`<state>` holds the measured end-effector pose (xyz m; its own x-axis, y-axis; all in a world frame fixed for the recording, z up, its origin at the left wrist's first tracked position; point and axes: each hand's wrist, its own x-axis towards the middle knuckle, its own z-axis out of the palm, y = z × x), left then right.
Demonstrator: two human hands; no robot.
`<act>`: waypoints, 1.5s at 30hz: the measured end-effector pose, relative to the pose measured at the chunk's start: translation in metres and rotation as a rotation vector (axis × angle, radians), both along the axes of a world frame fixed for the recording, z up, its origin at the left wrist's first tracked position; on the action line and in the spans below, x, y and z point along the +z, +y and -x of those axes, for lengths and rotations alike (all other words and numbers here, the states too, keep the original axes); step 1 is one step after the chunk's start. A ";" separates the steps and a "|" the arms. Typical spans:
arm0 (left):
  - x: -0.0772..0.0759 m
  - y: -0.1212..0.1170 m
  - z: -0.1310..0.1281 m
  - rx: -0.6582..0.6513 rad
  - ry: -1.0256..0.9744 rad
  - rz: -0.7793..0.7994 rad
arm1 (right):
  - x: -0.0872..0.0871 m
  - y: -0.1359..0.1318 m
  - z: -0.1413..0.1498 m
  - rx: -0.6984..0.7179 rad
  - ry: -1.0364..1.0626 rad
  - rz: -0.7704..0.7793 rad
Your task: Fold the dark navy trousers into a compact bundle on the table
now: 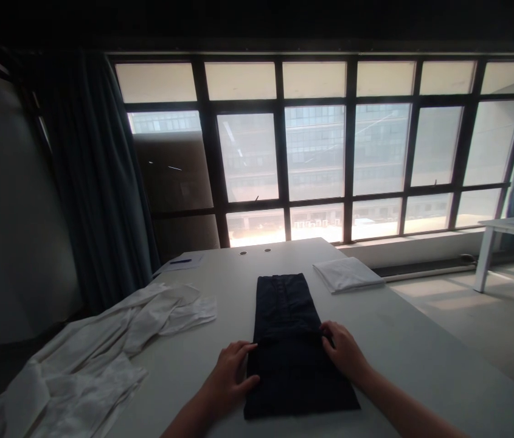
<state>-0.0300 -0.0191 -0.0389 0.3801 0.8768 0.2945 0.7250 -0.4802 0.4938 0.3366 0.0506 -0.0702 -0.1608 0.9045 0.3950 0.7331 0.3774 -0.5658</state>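
A dark navy garment, folded into a long narrow strip (300,380), lies lengthwise on the white table (402,340). It looks like folded trousers, with a fold across its near half. My left hand (232,371) rests against the garment's left edge, fingers reaching onto the cloth. My right hand (343,350) lies at its right edge, fingertips on the dark fabric by the fold. Neither hand visibly lifts the cloth. A folded white cloth (345,274) sits beyond my right hand, and a crumpled white garment (92,359) spreads over the table's left side.
A sheet of paper with a blue pen (180,261) lies at the table's far left corner, and the far end has two small round holes (255,250). Another white table (512,224) stands at right. Dark curtains (97,176) hang beside a wide window (316,152).
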 end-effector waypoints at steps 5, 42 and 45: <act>-0.003 0.000 0.003 -0.010 0.013 -0.073 | 0.002 -0.006 0.002 0.078 0.036 -0.049; -0.002 -0.018 -0.038 -0.086 0.137 -0.046 | 0.032 -0.081 0.048 0.500 -0.399 -0.081; -0.006 -0.013 -0.031 -0.051 0.076 -0.057 | 0.024 -0.081 0.060 0.429 -0.478 -0.085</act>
<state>0.0015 -0.0323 -0.0446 0.4466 0.8384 0.3123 0.7332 -0.5431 0.4092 0.2764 -0.0305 -0.0465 -0.6770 0.6894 0.2577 0.6708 0.7220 -0.1694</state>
